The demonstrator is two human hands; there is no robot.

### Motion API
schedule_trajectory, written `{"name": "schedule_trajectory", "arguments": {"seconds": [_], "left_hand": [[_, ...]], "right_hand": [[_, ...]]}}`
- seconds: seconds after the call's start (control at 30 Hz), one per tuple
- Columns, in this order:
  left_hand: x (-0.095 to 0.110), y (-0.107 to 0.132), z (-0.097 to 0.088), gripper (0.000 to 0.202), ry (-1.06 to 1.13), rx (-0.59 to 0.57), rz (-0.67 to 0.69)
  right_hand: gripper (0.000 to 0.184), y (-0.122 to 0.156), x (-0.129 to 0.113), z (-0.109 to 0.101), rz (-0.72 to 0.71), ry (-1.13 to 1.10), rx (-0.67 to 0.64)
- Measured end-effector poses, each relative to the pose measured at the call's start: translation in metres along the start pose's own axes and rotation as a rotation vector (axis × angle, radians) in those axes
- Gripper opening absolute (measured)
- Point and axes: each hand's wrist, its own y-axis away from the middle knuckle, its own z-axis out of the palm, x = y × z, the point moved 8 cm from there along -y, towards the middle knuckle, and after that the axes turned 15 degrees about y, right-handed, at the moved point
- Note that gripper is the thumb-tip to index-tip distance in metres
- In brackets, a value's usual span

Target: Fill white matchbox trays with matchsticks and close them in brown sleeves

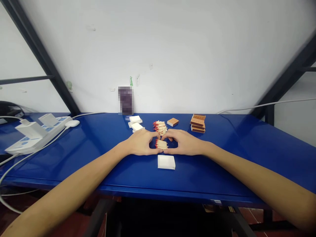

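Observation:
Both my hands rest on the blue table [222, 164], fingers curled around a small bundle of red-tipped matches [161, 144]. My left hand [142, 142] closes on the bundle's left side and my right hand [184, 142] on its right side. Just behind them lies a bigger loose pile of matches [160, 126]. A white inner matchbox tray [166, 162] sits in front of my hands, close to my wrists. More white trays [135, 122] lie behind my left hand. A brown matchbox sleeve [172, 122] and a stack of brown sleeves [197, 123] stand at the back right.
A white power strip with plugs [34, 133] and cables occupies the table's left end. A blurred dark object [125, 100] leans against the white wall. Black metal braces rise on both sides. The table's front edge runs just below my forearms.

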Motion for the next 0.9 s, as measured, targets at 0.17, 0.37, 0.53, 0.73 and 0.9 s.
{"name": "schedule_trajectory", "arguments": {"seconds": [0.17, 0.37, 0.53, 0.73, 0.9], "left_hand": [[0.0014, -0.0011, 0.0003, 0.031, 0.03, 0.017, 0.028], [0.0002, -0.0011, 0.0006, 0.025, 0.059, 0.014, 0.045], [-0.0033, -0.0024, 0.0016, 0.02, 0.085, 0.009, 0.031], [-0.0007, -0.0019, -0.0018, 0.019, 0.047, 0.05, 0.058], [0.0008, -0.0017, -0.0025, 0.017, 0.081, 0.052, 0.066]], "right_hand": [[0.027, -0.0016, 0.0016, 0.001, 0.028, 0.019, 0.053], [0.023, -0.0028, 0.0034, 0.0021, 0.043, 0.009, 0.082], [0.018, -0.0034, 0.0029, 0.0034, 0.041, 0.009, 0.108], [0.013, -0.0034, 0.0001, 0.0019, 0.047, 0.03, 0.115], [0.014, -0.0024, -0.0023, 0.0001, 0.045, 0.046, 0.15]]}}
